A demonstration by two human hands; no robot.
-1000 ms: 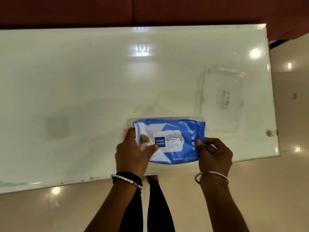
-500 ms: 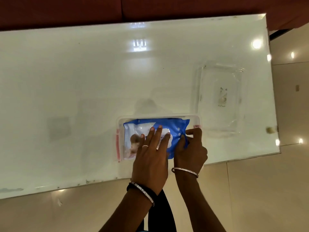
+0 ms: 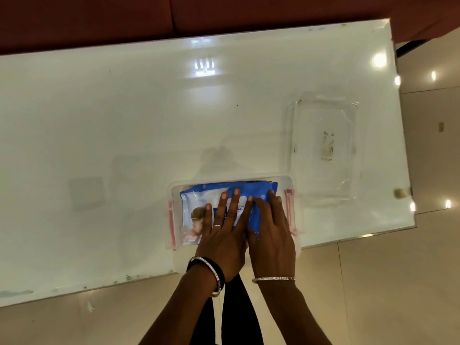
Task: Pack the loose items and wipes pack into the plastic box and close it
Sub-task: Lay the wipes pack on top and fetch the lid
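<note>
A clear plastic box (image 3: 290, 181) with pink side latches sits at the table's near edge. The blue and white wipes pack (image 3: 199, 197) lies inside it, filling most of the opening. My left hand (image 3: 225, 235) lies flat on the pack's middle, fingers spread. My right hand (image 3: 271, 235) presses flat on the pack's right part beside it. Neither hand grips anything. The clear lid (image 3: 326, 148) lies on the table to the right of and behind the box. Anything under the pack is hidden.
The white glossy table (image 3: 124, 135) stretches wide to the left and back. Its near edge runs just below the box, and its right edge is close past the lid. A dark red wall or sofa (image 3: 224, 13) borders the far side. Tiled floor lies below.
A second ago both hands held the pack by its ends over the box. It has gone down into the box, and both hands now lie flat on top of it.
</note>
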